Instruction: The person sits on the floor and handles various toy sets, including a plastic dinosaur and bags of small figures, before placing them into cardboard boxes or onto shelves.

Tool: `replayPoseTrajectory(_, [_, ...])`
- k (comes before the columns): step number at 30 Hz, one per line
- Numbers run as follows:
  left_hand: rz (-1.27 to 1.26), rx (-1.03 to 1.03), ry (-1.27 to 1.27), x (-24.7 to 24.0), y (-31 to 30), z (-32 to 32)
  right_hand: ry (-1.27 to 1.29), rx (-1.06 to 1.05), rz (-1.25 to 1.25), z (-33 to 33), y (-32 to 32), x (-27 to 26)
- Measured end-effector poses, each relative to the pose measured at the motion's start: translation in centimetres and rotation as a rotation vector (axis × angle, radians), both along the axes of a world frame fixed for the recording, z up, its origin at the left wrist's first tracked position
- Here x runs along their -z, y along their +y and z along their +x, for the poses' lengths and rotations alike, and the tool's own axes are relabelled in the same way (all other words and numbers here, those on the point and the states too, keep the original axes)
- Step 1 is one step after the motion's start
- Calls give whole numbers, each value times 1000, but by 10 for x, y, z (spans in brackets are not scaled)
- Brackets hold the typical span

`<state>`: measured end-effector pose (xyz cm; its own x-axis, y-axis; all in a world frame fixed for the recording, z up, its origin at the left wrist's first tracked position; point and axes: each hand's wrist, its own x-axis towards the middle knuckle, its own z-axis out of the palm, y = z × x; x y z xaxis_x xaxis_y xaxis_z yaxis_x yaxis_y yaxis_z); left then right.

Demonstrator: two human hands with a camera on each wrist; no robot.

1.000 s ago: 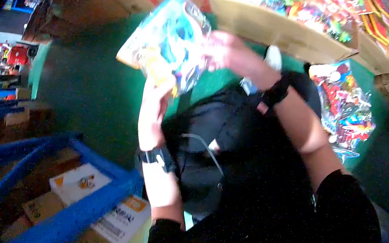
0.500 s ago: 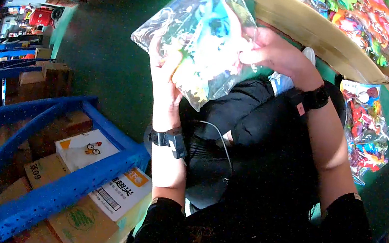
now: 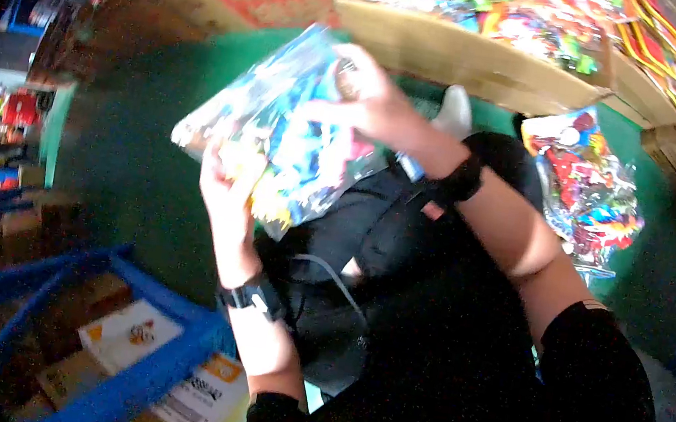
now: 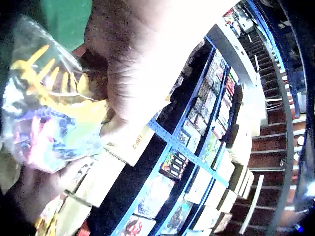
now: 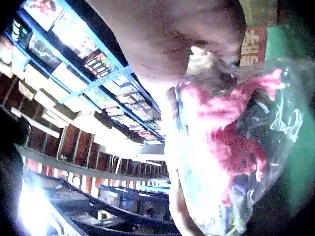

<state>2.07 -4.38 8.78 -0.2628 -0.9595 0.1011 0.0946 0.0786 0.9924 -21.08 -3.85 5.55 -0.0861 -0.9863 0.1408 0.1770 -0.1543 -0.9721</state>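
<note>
A clear plastic bag of colourful toy figures (image 3: 297, 163) is held up in front of the body by both hands. At its lower left edge the left hand (image 3: 226, 183) grips it. The right hand (image 3: 377, 109) grips the upper right side, thumb across the front. In the left wrist view, a yellow figure with a row of spikes (image 4: 54, 81) shows through the film beside the left hand (image 4: 133, 73). Pink and red animal-shaped figures (image 5: 236, 142) show through the bag in the right wrist view, below the right hand (image 5: 197, 44).
Open cardboard boxes (image 3: 470, 53) packed with bagged toys stand ahead. More bagged toys (image 3: 584, 188) lie on the green floor at right. A blue metal frame (image 3: 140, 356) with cartons stands at lower left. Stocked shelves (image 4: 192, 142) show in the left wrist view.
The bag has come lower and left in the head view since half a second ago, after being higher up. The right thumb now lies farther across its front. The head view has also shifted.
</note>
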Motion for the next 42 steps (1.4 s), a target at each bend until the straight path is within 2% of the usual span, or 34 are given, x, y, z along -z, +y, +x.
replayPoseTrajectory(1, [-5, -18, -19, 2, 1, 2, 33, 82, 40, 3, 6, 0])
replayPoseTrajectory(3, [-84, 49, -177, -3, 1, 3, 315, 306, -24, 3, 7, -5])
replayPoseTrajectory(4, [-149, 91, -318, -2, 2, 4, 493, 352, -179, -4, 6, -6])
replayPoseTrajectory(5, [-217, 128, -463, -4, 3, 3, 583, 299, -292, -10, 10, -18])
replayPoseTrajectory(7, [-275, 235, -814, -13, 10, -3, 807, 98, -432, -13, 10, -7])
replayPoseTrajectory(8, [-347, 266, -839, -13, 13, -6, 796, -146, -336, -15, 11, -11])
replayPoseTrajectory(9, [-327, 240, -835, -11, 16, -10, 777, -393, -239, -15, 13, -15])
replayPoseTrajectory(10, [-297, 241, -834, -12, 17, -10, 765, -501, -202, -12, 18, -18])
replayPoseTrajectory(12, [-277, 251, -833, -11, 15, -12, 848, -462, -203, -6, 20, -11])
replayPoseTrajectory(14, [-322, 129, -595, -7, 14, -12, 846, -405, -196, -6, 18, -12])
replayPoseTrajectory(15, [-250, 79, -548, -10, 13, -14, 870, -360, -178, -7, 16, -16])
replayPoseTrajectory(17, [-307, -23, -436, -11, 14, -21, 893, -311, -161, -11, 13, -19])
replayPoseTrajectory(19, [-315, 50, -375, -13, 11, -29, 983, -310, -299, -16, 11, -16])
replayPoseTrajectory(20, [-205, 139, -428, -4, 6, -21, 986, -307, -300, -21, 12, -19])
replayPoseTrajectory(22, [-86, 144, -333, 18, 3, -12, 914, -313, -369, -33, 16, -29])
replayPoseTrajectory(23, [-56, 117, -284, 17, 3, -13, 817, -254, -368, -37, 13, -29])
replayPoseTrajectory(25, [-79, 90, -279, 6, 4, -14, 771, 64, -294, -49, 18, -32])
replayPoseTrajectory(27, [-76, -60, -160, 7, 3, -10, 582, 90, -196, -60, 14, -29])
replayPoseTrajectory(29, [-91, -101, 23, 7, -2, -8, 217, 14, -156, -58, -1, -15])
replayPoseTrajectory(30, [-128, -92, 74, 5, -1, -10, 226, 10, -170, -53, -2, -16])
replayPoseTrajectory(32, [-53, -106, 146, 7, -1, -3, 23, 3, -63, -41, -1, -15])
replayPoseTrajectory(35, [93, -21, 237, 11, 0, -10, -584, -113, -27, -20, 25, -39])
replayPoseTrajectory(36, [107, 4, 236, 17, 0, -9, -539, -197, -121, -20, 11, -32])
replayPoseTrajectory(37, [115, 22, 232, 21, -3, -6, -532, -191, -139, -27, 6, -20])
replayPoseTrajectory(39, [168, 82, 350, 9, 6, -13, -321, -87, -202, -36, 13, -38])
replayPoseTrajectory(40, [175, 111, 388, 16, 1, -10, -358, -11, -241, -42, 17, -53])
replayPoseTrajectory(41, [175, 101, 393, 8, 5, -11, -509, 0, -175, -53, 10, -66])
replayPoseTrajectory(42, [164, 193, 444, 2, 8, -13, -804, -73, -120, -70, 2, -82])
